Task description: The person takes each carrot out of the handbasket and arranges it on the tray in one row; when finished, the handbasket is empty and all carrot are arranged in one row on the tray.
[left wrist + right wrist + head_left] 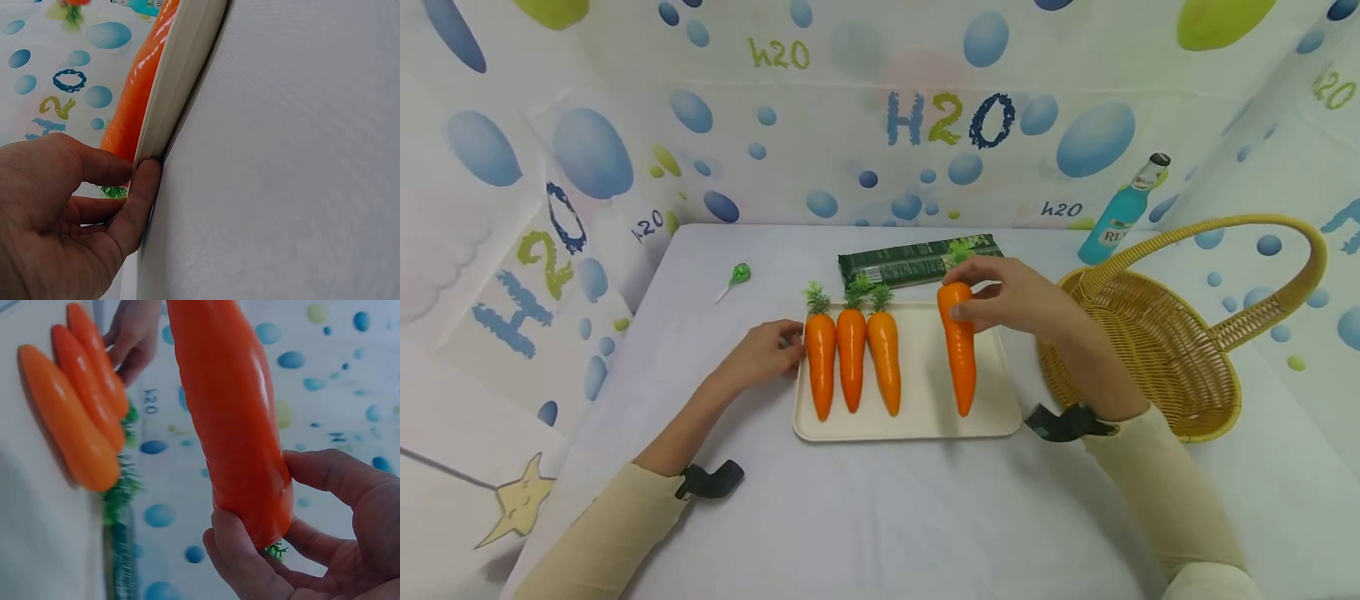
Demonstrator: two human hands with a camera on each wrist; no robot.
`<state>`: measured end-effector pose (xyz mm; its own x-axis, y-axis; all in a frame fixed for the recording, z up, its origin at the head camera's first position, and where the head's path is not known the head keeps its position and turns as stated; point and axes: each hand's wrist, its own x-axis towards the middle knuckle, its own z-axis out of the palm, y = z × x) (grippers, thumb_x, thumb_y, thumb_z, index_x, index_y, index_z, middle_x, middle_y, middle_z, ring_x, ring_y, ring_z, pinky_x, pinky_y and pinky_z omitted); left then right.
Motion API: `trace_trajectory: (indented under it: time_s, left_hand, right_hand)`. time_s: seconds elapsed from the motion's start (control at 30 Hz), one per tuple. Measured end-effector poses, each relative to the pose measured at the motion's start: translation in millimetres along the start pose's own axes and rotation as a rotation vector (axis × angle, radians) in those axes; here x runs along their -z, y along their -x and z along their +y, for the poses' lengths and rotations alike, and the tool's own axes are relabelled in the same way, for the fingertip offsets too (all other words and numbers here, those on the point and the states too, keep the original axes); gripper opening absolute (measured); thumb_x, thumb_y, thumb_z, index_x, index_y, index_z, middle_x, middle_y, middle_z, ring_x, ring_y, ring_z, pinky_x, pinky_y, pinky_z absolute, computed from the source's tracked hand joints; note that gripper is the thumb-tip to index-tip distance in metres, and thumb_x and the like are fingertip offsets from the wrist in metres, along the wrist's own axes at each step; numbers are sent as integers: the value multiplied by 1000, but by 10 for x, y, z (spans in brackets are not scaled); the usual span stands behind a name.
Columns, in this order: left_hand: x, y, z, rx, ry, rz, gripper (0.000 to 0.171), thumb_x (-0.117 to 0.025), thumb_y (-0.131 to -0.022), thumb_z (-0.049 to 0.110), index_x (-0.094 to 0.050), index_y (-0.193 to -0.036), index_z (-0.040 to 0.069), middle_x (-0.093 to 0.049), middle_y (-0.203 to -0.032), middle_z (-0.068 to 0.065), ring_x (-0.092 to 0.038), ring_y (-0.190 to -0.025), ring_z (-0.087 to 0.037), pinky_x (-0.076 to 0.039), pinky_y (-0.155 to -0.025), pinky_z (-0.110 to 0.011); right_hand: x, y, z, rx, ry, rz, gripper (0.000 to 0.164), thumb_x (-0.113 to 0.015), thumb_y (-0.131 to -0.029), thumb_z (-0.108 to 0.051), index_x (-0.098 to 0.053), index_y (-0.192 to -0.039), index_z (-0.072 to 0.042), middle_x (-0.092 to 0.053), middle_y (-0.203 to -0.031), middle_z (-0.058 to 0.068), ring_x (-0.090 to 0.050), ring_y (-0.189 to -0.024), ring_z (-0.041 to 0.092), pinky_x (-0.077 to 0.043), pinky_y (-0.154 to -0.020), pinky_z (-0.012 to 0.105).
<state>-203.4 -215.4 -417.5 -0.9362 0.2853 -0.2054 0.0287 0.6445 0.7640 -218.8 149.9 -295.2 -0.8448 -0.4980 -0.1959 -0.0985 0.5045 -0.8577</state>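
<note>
My right hand (1011, 293) pinches a toy carrot (959, 354) by its thick leafy end, tip toward me, above the right part of a cream tray (925, 423). In the right wrist view the fingers and thumb close round that carrot (234, 419). My left hand (766, 350) pinches the tray's left rim between thumb and fingers, as the left wrist view shows at the tray edge (181, 81). Three more carrots lie side by side on the tray's left half: the left one (821, 367), the middle one (852, 362) and the right one (885, 362).
Behind the tray lies a dark green packet (895, 263). A wicker basket (1210, 400) with a tall handle stands at the right, partly behind my right forearm. A blue bottle (1116, 218) is at the back right. On the left lies a green lollipop (740, 273).
</note>
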Motion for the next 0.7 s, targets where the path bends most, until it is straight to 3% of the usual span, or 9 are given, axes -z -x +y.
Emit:
trace_trajectory:
  time_s: [0.13,0.3,0.7]
  left_hand:
    - [-6,-3,-17,2,1,0,49,-55,-96,13,-47,-139,-9,-61,-109,-19,-68,-76,-19,-58,-69,-31]
    - [-11,-12,-25,-16,-10,11,49,-55,-95,13,-48,-138,-9,-62,-107,-18,-68,-74,-18,-57,-67,-31]
    - [-41,20,-16,-8,-7,23,49,-56,-95,13,-48,-138,-8,-62,-105,-16,-67,-73,-17,-57,-67,-30]
  right_hand:
    - [-144,-363,215,-6,-99,-76,43,-76,-88,-18,-58,-127,-8,-54,-123,16,-62,-104,33,-58,-78,42]
    - [-304,-622,444,-45,-116,-99,41,-74,-89,-14,-58,-126,-7,-56,-121,17,-63,-102,32,-58,-77,42]
    - [-501,-768,621,-91,-48,-108,40,-75,-88,-16,-63,-126,-9,-58,-121,14,-62,-98,30,-58,-78,38]
